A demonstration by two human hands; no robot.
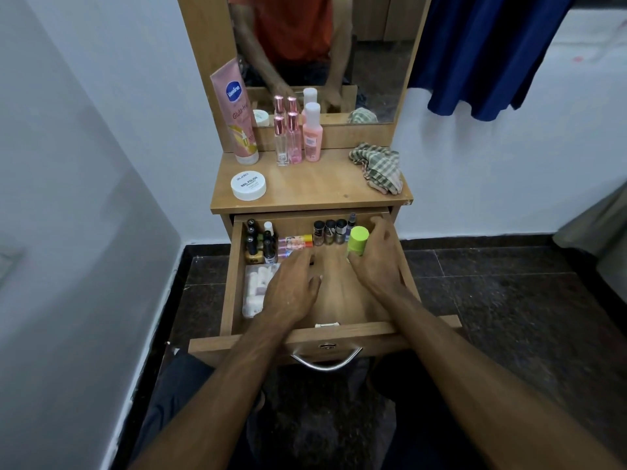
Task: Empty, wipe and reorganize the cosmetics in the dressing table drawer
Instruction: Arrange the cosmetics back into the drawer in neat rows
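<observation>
The wooden drawer [234,283] of the dressing table is pulled open. My right hand [376,259] grips a lime-green stick container [358,239] standing upright at the drawer's right side. My left hand [293,286] lies over the drawer's middle with fingers spread, touching small items near a pink-orange tube [296,241]. Nail polish bottles [259,245] stand at the back left, several more bottles [329,231] along the back wall, and a clear bag of small white items [256,286] lies at the left.
On the table top [322,188] stand a pink Vaseline tube [237,113], two clear perfume bottles [287,137], a pink bottle [312,134], a white nail polish remover jar [248,185] and a checked cloth [380,166]. A blue garment [481,45] hangs at the right. The drawer handle [327,362] faces me.
</observation>
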